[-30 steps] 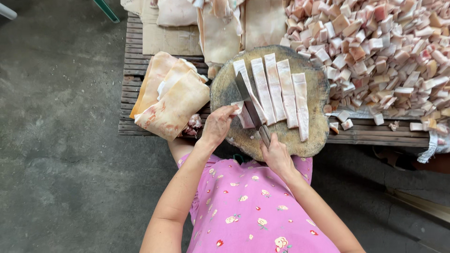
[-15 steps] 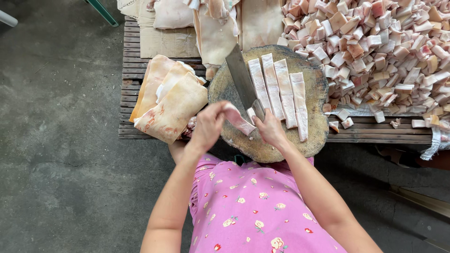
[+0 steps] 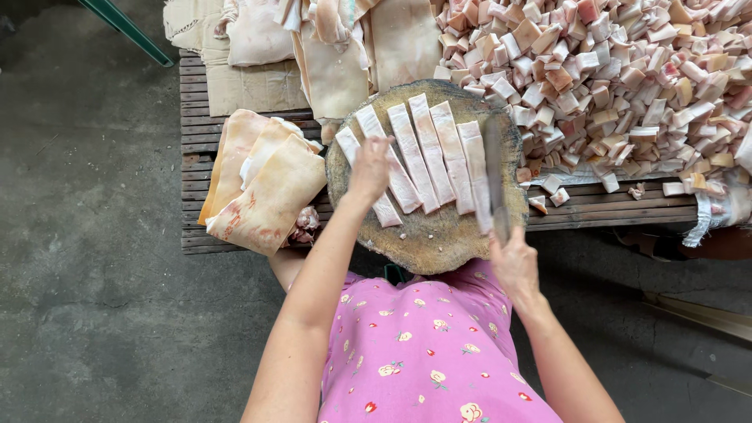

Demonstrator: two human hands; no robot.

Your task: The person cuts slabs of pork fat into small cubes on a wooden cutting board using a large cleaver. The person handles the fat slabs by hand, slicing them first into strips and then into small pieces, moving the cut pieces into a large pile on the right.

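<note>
Bench left edge: stacked skin slabs [image 3: 262, 184]. Left hand [image 3: 370, 166] fingers loosely spread on leftmost of the meat strips [image 3: 427, 157], steadying the row on round block [image 3: 427, 235]. Right hand [image 3: 513, 262] clamped on cleaver [image 3: 493, 176]. Cubes pile [image 3: 627, 70] bench right.

slatted wooden pallet [image 3: 196, 235] | round chopping block [image 3: 439, 243] | meat slabs [image 3: 266, 188] | cubes (heaped) [image 3: 627, 78]

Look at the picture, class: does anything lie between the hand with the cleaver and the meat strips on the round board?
Nothing visible does. The right hand holds the cleaver right beside the rightmost of the meat strips on the round board. The left hand rests on the strips at the other end, apart from the blade.
</note>
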